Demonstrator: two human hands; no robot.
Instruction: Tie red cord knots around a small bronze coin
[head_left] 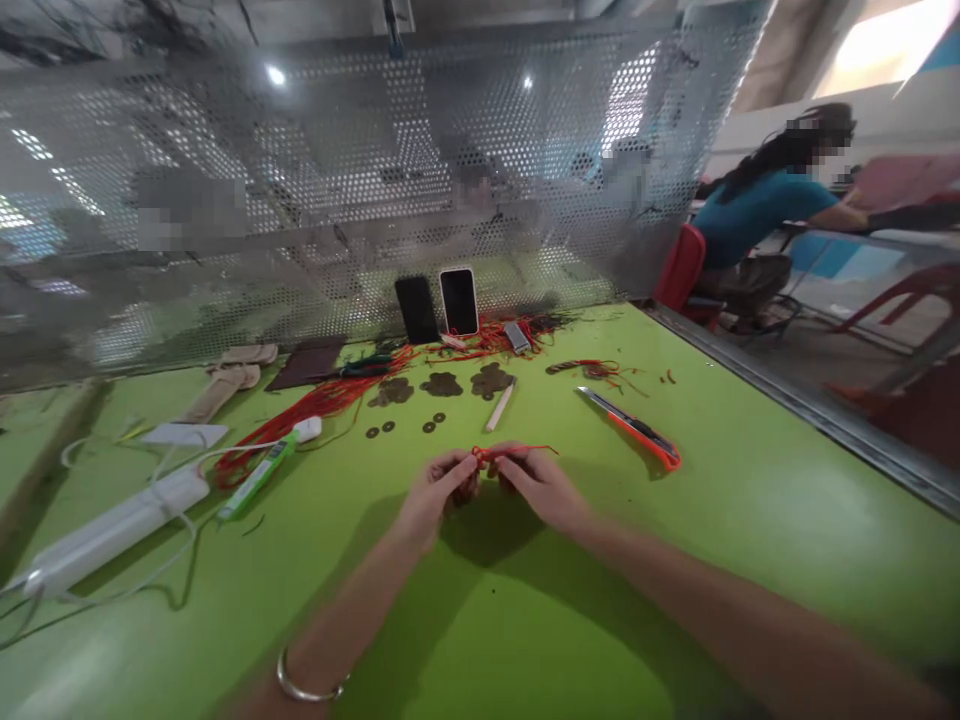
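A thin red cord (540,448) runs between my two hands, just above the green table, with a loose end sticking out to the right. My left hand (444,485) pinches it between thumb and fingers, near what looks like a small loop or knot. Close beside it, my right hand (536,482) also pinches the cord, fingers curled under. Whatever else lies inside the curled fingers is hidden. Just beyond the hands are several loose round coins with holes (429,427) and a pale stick with a dark tip (501,405).
Coin piles (441,384) lie farther back, before red cord bundles (315,400) and two phones (459,302). An orange cutter (630,428) with its blade out lies right. A power strip (112,525) and green packet (259,475) are left. A perforated metal screen (360,200) borders the back; a person sits beyond.
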